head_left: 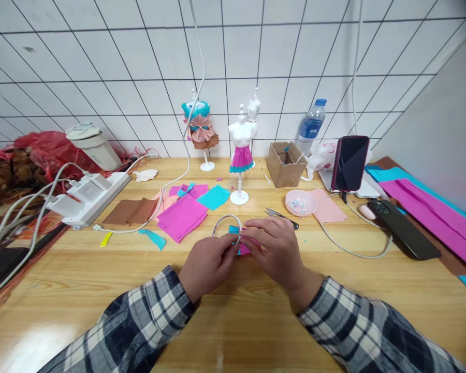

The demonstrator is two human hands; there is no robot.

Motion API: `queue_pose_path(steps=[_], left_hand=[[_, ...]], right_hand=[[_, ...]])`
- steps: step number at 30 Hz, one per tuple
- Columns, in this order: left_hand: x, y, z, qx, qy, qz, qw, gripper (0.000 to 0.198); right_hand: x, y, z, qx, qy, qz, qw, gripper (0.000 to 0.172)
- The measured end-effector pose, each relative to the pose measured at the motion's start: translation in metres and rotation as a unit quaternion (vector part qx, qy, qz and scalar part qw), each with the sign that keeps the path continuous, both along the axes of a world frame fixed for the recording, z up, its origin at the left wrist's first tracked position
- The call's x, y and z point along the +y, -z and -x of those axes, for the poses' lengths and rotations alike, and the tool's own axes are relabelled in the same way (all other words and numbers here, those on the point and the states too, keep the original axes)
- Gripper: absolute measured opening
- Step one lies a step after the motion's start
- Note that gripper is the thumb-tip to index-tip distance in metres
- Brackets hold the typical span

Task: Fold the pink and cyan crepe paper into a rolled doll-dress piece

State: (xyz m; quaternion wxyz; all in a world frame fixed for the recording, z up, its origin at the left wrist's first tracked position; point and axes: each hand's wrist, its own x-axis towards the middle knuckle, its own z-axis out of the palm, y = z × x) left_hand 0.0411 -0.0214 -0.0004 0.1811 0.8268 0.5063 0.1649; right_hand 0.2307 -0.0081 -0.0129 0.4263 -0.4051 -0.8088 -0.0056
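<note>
A thin white ring that looks like a roll of tape [227,217] stands on edge between my hands. My left hand [207,261] pinches at the ring's lower right side, beside a small blue and magenta crepe paper piece [244,249]. The fingers of my right hand [274,246] are closed on that paper from the other side, and they cover much of it. Just beyond my right hand lie small scissors [281,217] with dark handles. Behind the ring stands a white mini dress form [241,137] wearing a magenta skirt with a blue hem.
Magenta sheets [182,215], a blue sheet [213,197] and brown paper [130,211] lie left of centre. A pink dish [301,194] holds small shiny bits. Further back are a cardboard box [285,168] and a bottle [311,124]. Cables run from a power strip [97,202]; phones sit right.
</note>
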Motion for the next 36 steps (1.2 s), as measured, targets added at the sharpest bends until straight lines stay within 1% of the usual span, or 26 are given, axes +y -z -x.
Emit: queue_pose_path(steps=[2, 4, 8, 10, 13, 15, 17, 18, 20, 21, 22, 23, 24, 25, 26, 28, 30, 31, 33, 35, 36], left_hand=[[0.0, 0.0, 0.0, -0.008, 0.004, 0.002, 1.0, 0.026], [0.0, -0.001, -0.001, -0.015, 0.011, -0.006, 1.0, 0.027], [-0.001, -0.005, 0.0, -0.015, 0.019, -0.034, 0.999, 0.03], [-0.001, -0.007, 0.001, -0.038, 0.022, -0.03, 0.999, 0.029], [-0.003, -0.007, -0.001, -0.142, 0.034, 0.028, 0.989, 0.029], [-0.005, -0.006, -0.002, -0.228, 0.045, 0.089, 0.969, 0.031], [-0.006, -0.006, 0.0, -0.286, 0.043, 0.119, 0.95, 0.034], [-0.005, -0.007, 0.003, -0.298, 0.032, 0.113, 0.947, 0.035], [0.001, -0.011, 0.014, -0.278, -0.003, 0.052, 0.959, 0.036], [0.007, -0.013, 0.023, -0.242, -0.025, 0.004, 0.97, 0.036], [0.014, -0.015, 0.034, -0.179, -0.035, -0.053, 0.982, 0.035], [0.022, -0.017, 0.046, -0.103, -0.032, -0.101, 0.989, 0.034], [0.031, -0.018, 0.059, -0.037, -0.046, -0.141, 0.988, 0.035], [0.04, -0.017, 0.071, 0.016, -0.061, -0.159, 0.985, 0.037], [0.047, -0.015, 0.083, 0.053, -0.062, -0.157, 0.984, 0.039], [0.058, -0.008, 0.101, 0.096, -0.052, -0.129, 0.986, 0.04], [0.062, -0.001, 0.111, 0.126, -0.054, -0.092, 0.986, 0.038], [0.062, 0.0, 0.113, 0.137, -0.064, -0.079, 0.985, 0.036], [0.059, -0.002, 0.107, 0.147, -0.11, -0.083, 0.98, 0.035], [0.055, -0.01, 0.091, 0.108, -0.167, -0.116, 0.973, 0.04], [0.053, -0.015, 0.079, 0.063, -0.177, -0.125, 0.974, 0.039]], right_hand=[[-0.001, -0.001, 0.0, -0.007, 0.007, -0.01, 1.0, 0.007], [-0.001, -0.003, -0.001, -0.011, -0.003, -0.016, 1.0, 0.007], [-0.002, -0.004, 0.0, -0.032, -0.055, 0.008, 0.998, 0.009], [-0.003, -0.004, 0.002, -0.033, -0.077, 0.022, 0.996, 0.011], [-0.009, -0.004, 0.006, -0.02, -0.075, 0.003, 0.997, 0.013], [-0.014, -0.005, 0.007, -0.011, -0.06, -0.023, 0.998, 0.015], [-0.016, -0.007, 0.005, 0.007, -0.052, -0.036, 0.998, 0.016], [-0.016, -0.007, 0.003, 0.026, -0.05, -0.034, 0.998, 0.016], [-0.012, -0.009, -0.002, 0.086, -0.043, -0.004, 0.995, 0.014], [-0.009, -0.009, -0.006, 0.121, -0.037, 0.026, 0.992, 0.013], [-0.004, -0.009, -0.009, 0.155, -0.029, 0.065, 0.985, 0.013], [0.0, -0.008, -0.012, 0.187, -0.023, 0.112, 0.976, 0.014], [0.005, -0.007, -0.014, 0.215, -0.02, 0.162, 0.963, 0.016], [0.008, -0.006, -0.016, 0.239, -0.02, 0.21, 0.948, 0.017], [0.012, -0.004, -0.017, 0.259, -0.023, 0.254, 0.932, 0.018], [0.016, -0.001, -0.018, 0.285, -0.04, 0.328, 0.9, 0.018], [0.016, 0.001, -0.016, 0.301, -0.055, 0.382, 0.872, 0.019], [0.016, 0.002, -0.015, 0.31, -0.062, 0.407, 0.857, 0.019], [0.014, 0.002, -0.012, 0.343, -0.073, 0.457, 0.817, 0.022], [0.012, 0.002, -0.01, 0.394, -0.083, 0.506, 0.763, 0.027], [0.01, 0.001, -0.009, 0.421, -0.09, 0.526, 0.734, 0.029]])
